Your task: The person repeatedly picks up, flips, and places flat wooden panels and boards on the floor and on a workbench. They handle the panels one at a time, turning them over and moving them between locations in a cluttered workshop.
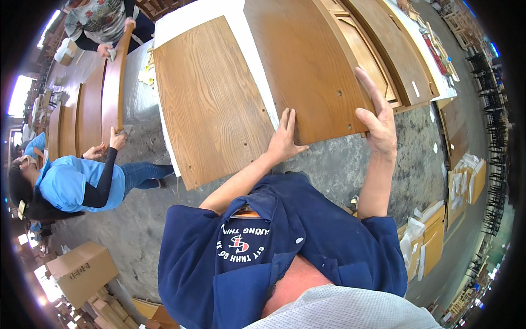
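Note:
A brown wooden panel point(312, 71) with a few small holes near its front end lies tilted in front of me. My left hand point(285, 137) is at its near left corner, fingers together along the side and thumb by the front edge. On the right edge, my right hand point(379, 118) grips with the thumb toward the top face and the fingers stretched along the side. A second wood-grain panel point(211, 98) rests to the left, near my left forearm. Parts of both hands' grip are hidden behind the panel's edges.
Beyond my right hand lie a framed panel point(359, 46) and another long panel point(408, 60). At left, a person in blue point(82, 181) and a person in a patterned shirt point(101, 24) hold an upright board point(114, 82). A cardboard box point(82, 271) stands lower left.

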A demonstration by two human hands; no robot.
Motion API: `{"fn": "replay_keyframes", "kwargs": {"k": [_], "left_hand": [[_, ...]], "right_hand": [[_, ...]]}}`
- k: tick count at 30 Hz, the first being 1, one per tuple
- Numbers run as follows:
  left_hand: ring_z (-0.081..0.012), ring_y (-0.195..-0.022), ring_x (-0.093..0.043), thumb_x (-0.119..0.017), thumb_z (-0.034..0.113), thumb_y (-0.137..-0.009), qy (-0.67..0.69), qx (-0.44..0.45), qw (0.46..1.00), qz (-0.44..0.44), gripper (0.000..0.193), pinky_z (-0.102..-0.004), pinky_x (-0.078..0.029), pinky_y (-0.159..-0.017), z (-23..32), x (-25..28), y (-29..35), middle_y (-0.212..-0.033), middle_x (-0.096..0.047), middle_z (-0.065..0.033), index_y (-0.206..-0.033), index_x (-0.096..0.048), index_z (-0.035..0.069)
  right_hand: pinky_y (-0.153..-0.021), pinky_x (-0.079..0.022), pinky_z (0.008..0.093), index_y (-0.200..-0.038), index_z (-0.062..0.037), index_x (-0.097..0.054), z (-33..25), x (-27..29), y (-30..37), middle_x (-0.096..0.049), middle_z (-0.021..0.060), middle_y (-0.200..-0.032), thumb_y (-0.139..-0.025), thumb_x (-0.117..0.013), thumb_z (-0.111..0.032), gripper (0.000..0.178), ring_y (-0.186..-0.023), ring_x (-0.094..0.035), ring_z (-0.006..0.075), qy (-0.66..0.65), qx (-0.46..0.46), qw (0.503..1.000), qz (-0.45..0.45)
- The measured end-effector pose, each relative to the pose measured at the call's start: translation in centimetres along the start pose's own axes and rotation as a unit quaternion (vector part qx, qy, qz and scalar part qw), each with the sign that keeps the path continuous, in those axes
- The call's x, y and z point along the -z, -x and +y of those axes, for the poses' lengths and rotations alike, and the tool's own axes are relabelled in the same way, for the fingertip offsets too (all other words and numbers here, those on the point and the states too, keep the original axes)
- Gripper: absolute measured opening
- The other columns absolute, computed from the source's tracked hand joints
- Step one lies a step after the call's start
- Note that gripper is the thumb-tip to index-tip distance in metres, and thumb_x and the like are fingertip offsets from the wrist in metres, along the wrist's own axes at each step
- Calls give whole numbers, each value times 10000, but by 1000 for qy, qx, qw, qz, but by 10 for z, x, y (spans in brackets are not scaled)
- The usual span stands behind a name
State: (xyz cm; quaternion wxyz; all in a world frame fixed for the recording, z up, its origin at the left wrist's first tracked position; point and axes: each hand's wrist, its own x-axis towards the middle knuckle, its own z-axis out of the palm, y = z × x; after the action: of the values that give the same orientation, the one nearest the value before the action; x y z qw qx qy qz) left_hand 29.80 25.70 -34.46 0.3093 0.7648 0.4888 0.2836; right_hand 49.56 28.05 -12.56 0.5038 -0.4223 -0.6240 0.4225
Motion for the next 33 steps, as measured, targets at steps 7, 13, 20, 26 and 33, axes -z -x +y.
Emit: {"fn": "replay_keyframes", "kwargs": {"k": [7,13,20,26,33], "left_hand": [[-490,-1282,-270,-825,185,-628,-4,38,999,20,1160,-494,-410,-992,1,-25,-2,-1447,-110,-314,-1458,-31,28],[-469,-1292,-253,-843,202,-598,-29,39,999,17,1189,-512,-451,-937,-4,-32,-11,-1460,-102,-277,-1463,-41,55],[-447,-1331,-228,-839,234,-608,-41,62,997,-11,1156,-492,-400,-1010,-7,-32,-14,-1486,-70,-250,-1458,-75,55],[-443,-1349,-216,-838,222,-611,-6,51,998,-21,1120,-491,-361,-1045,-21,-26,-6,-1485,-97,-255,-1456,-122,60],[-443,-1343,-237,-835,209,-609,23,-20,999,18,1054,-495,-336,-1058,-33,-26,11,-1477,-147,-255,-1436,-195,71]], "right_hand": [[-1135,-189,365,-1360,41,-417,8,19,-2,-383,180,-1435,-672,-619,-220,763,-1376,-295,261,8,-11,1000,9],[-1131,-219,350,-1366,25,-414,22,48,-8,-413,154,-1414,-611,-664,-219,832,-1341,-350,257,-65,-49,995,56],[-1120,-235,352,-1381,19,-389,30,71,-17,-403,187,-1412,-678,-664,-269,808,-1346,-337,270,-60,-62,996,15],[-1120,-221,352,-1401,11,-354,32,73,-32,-353,220,-1437,-747,-677,-375,825,-1366,-299,286,-16,-92,995,26],[-1092,-263,349,-1295,49,-489,41,82,-28,-426,147,-1393,-889,-581,-326,560,-1314,-379,241,3,-31,999,20]]}}
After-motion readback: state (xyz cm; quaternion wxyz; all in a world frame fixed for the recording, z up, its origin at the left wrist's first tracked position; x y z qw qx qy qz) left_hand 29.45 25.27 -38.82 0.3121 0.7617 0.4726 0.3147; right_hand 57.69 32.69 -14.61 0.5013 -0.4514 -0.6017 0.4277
